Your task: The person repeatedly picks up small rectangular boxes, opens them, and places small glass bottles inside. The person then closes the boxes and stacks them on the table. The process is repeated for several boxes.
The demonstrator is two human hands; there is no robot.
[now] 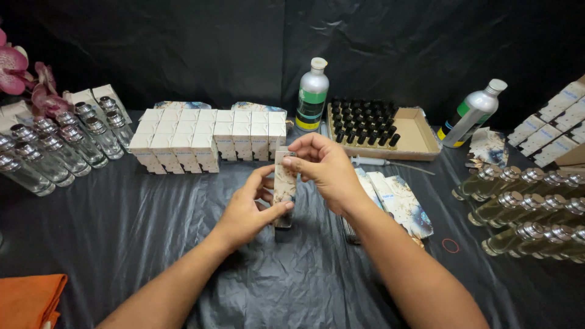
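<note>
Black-sheeted table (152, 244) — boxes (207, 137), bottles (530, 207), perhaps syringe (390, 163).

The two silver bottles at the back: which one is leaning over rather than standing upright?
The right silver bottle, beside the cardboard tray, leans; the left silver bottle stands upright.

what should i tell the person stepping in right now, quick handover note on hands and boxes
Left hand grips the lower part of a slim printed carton, held upright over the black table cover.
Right hand pinches the carton's top end.
Done, judging by the layout: a block of closed white boxes stands behind the hands.
Left: flat unfolded cartons lie to the right; filled bottles lie in rows at far right, and more glass bottles at far left.
Whether the held carton already has a bottle inside cannot be told.
</note>
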